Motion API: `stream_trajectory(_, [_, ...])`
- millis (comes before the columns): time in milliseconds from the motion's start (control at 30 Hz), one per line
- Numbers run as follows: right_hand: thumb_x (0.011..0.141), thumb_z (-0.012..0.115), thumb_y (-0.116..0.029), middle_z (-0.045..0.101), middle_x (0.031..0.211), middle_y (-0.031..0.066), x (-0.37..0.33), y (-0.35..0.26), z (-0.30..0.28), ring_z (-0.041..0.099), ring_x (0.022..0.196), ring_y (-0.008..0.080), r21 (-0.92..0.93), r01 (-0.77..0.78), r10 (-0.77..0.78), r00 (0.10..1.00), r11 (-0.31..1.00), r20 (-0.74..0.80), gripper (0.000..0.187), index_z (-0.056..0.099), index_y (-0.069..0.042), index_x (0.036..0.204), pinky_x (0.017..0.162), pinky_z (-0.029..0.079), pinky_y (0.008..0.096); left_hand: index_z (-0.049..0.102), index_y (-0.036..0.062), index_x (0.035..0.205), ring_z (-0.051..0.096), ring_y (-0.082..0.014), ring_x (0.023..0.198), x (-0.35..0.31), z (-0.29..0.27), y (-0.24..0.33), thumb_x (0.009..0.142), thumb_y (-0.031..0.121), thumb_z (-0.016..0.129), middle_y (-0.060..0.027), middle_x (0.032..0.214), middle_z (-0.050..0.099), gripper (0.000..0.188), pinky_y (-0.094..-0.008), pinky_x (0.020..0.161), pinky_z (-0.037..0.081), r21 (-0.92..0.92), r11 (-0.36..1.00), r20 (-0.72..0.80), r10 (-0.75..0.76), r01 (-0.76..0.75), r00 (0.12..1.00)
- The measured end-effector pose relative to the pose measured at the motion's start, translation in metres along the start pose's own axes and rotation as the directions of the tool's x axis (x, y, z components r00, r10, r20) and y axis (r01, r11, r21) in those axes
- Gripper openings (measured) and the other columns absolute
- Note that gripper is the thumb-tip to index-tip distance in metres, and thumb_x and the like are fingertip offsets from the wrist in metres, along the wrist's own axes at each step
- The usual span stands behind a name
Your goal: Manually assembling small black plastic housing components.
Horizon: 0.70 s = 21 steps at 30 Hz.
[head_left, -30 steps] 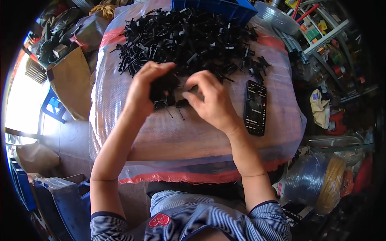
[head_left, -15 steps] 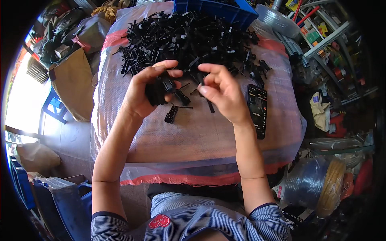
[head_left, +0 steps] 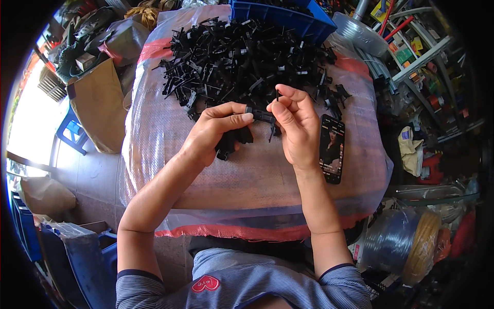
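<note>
Beside right hand [head_left: 296, 126], black plastic part [head_left: 263, 116], pinched by left hand [head_left: 208, 131]

Cluttered workshop, apparently: wrapped coil [head_left: 387, 238], metal rack [head_left: 422, 59], pile of black parts [head_left: 242, 59]

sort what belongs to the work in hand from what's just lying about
Seem part of the work:
black plastic piece held by the left hand
thin black piece pinched by the right hand
tangled heap of small black plastic parts

Seem just lying about:
black rectangular phone, screen lit
round clear plastic coil
large plastic-wrapped roll
</note>
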State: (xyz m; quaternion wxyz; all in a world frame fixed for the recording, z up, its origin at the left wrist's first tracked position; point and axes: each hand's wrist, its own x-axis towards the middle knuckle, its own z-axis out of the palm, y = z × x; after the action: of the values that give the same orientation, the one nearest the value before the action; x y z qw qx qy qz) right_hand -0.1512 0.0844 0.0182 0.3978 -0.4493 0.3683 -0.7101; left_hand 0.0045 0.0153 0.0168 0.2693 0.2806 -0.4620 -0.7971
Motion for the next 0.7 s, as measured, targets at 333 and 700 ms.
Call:
stream_trajectory(333, [0.089,0.054,-0.012,0.057,0.095,0.0010,0.002,0.004,-0.004,0.050,0.084,0.0044,-0.282,-0.045,0.090,0.985,0.958,0.147,0.013,0.057,-0.004,0.098,0.076,0.042,0.0190,0.064,0.0020,0.095,0.057,-0.0070,0.067,-0.004,0.006,-0.009,0.078,0.005,0.065,-0.0025,0.077,0.061,0.017,-0.0184,0.054,0.043,0.372,0.878,-0.093,0.358,-0.301,0.929])
stream_trajectory(700, [0.089,0.053,-0.014,0.058,0.084,-0.0005,0.005,0.011,-0.021,0.051,0.085,0.0065,0.152,-0.414,0.359,0.886,0.898,0.293,0.013,0.056,-0.002,0.094,0.077,0.040,0.0191,0.063,-0.0040,0.093,0.056,-0.0090,0.067,-0.006,0.008,-0.002,0.074,0.004,0.068,-0.0024,0.077,0.060,0.021,-0.0213,0.059,0.044,0.667,0.467,0.168,0.665,-0.581,0.727])
